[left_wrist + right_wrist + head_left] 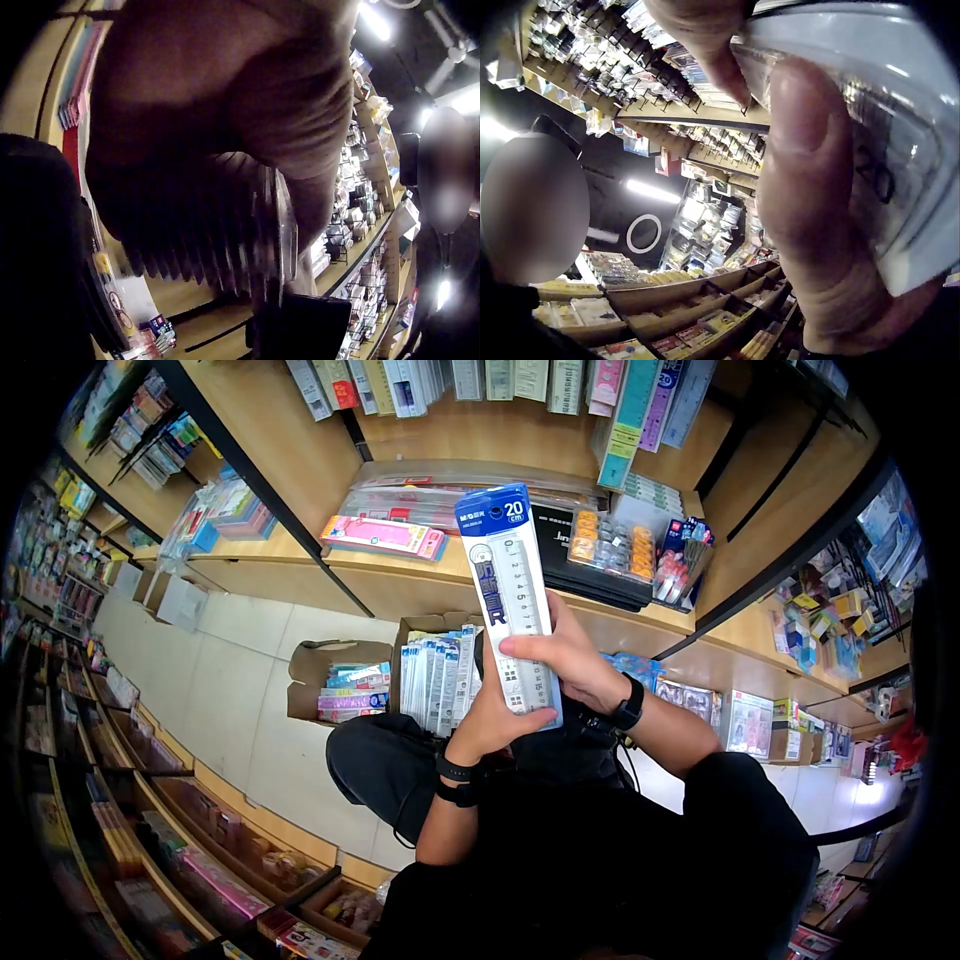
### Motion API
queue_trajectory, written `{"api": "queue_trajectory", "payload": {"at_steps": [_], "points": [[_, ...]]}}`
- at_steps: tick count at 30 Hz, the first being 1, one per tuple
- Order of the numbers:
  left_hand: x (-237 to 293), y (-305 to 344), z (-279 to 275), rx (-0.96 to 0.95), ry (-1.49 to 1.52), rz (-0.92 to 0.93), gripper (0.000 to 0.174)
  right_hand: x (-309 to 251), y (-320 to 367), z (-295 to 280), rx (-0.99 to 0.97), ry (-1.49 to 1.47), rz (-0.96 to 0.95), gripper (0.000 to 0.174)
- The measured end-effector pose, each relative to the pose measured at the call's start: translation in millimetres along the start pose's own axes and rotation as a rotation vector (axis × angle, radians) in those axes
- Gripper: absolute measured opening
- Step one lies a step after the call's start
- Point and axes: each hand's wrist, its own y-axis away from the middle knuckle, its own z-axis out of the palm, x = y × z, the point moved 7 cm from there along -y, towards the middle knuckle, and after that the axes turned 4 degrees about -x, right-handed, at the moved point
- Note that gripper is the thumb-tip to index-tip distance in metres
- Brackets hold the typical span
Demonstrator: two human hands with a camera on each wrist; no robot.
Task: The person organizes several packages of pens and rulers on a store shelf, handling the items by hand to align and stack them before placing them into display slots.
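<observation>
A stack of packaged 20 cm rulers, with blue header cards, stands tilted up in front of me. My left hand grips its lower end, thumb across the bottom of the front pack. From the right side my right hand holds the stack, its thumb lying on the clear front. Several pack edges show side by side below the dark left palm in the left wrist view. In the right wrist view, the right thumb presses beside the printed 20 on the plastic pack.
Below the hands stand an open cardboard box of ruler packs and a smaller box with colourful packs. A wooden shelf ahead bears a pink package, black folders and orange items. Hanging rulers are above.
</observation>
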Motion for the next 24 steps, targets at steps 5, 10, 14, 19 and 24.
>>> {"api": "queue_trajectory", "payload": {"at_steps": [5, 10, 14, 19, 24], "points": [[-2, 6, -6, 0.024, 0.026, 0.061, 0.100, 6, -2, 0, -0.040, -0.085, 0.045, 0.080], [9, 2, -29, 0.209, 0.210, 0.171, 0.083, 10, -6, 1, -0.108, -0.124, 0.039, 0.077], [45, -2, -42, 0.398, 0.004, 0.361, 0.080, 7, 3, 9, -0.120, -0.077, 0.097, 0.077], [71, -21, -16, 0.276, 0.091, 0.374, 0.108, 23, 6, 10, -0.154, -0.068, 0.076, 0.079], [51, -19, -15, 0.255, 0.069, 0.329, 0.106, 14, 13, 18, -0.226, -0.092, 0.087, 0.063]]}}
